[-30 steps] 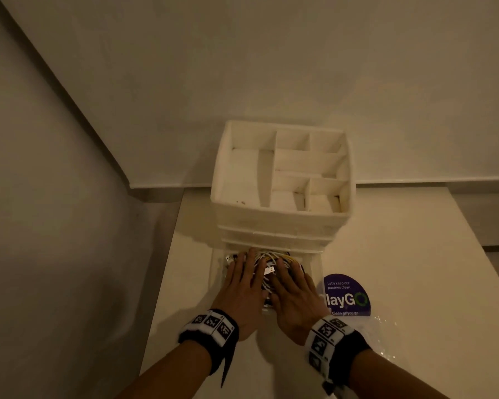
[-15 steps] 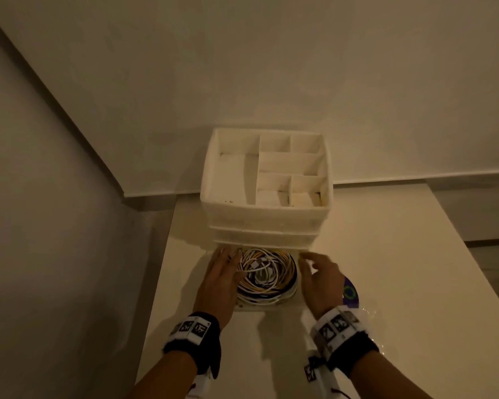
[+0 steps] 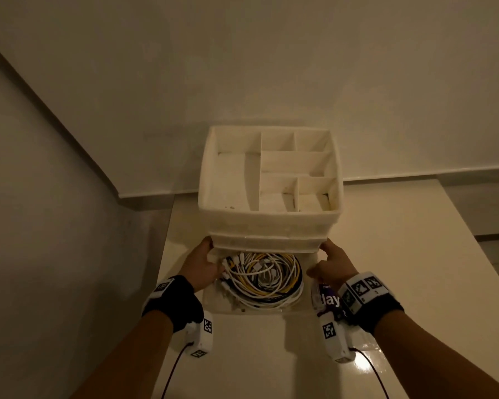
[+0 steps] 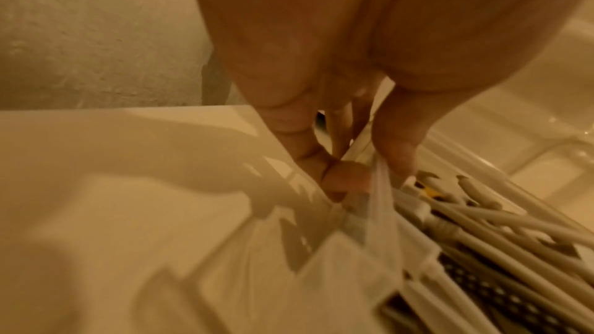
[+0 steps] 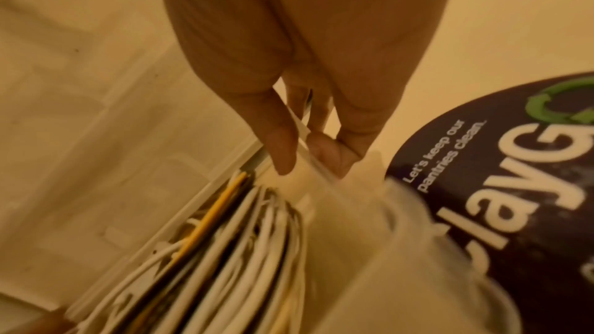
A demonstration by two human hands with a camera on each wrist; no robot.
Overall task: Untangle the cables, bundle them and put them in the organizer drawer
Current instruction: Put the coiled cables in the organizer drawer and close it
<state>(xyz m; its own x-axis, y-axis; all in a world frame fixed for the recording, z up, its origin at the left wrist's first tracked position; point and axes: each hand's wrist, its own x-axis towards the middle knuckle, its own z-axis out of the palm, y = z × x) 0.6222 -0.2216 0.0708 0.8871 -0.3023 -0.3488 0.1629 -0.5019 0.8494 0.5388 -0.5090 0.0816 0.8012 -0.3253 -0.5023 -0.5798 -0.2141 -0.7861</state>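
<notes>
Both hands pinch the side walls of the open drawer (image 3: 306, 283) at the frame's lower centre, left hand (image 3: 202, 267) and right hand (image 3: 330, 266), thumbs inside. The coiled cables (image 3: 264, 279) lie in it, below the organizer (image 3: 271, 223) on the table (image 3: 386, 240). Closing the drawer likely comes next, pushed evenly. The drawer's back is hidden; wrist views blur.
</notes>
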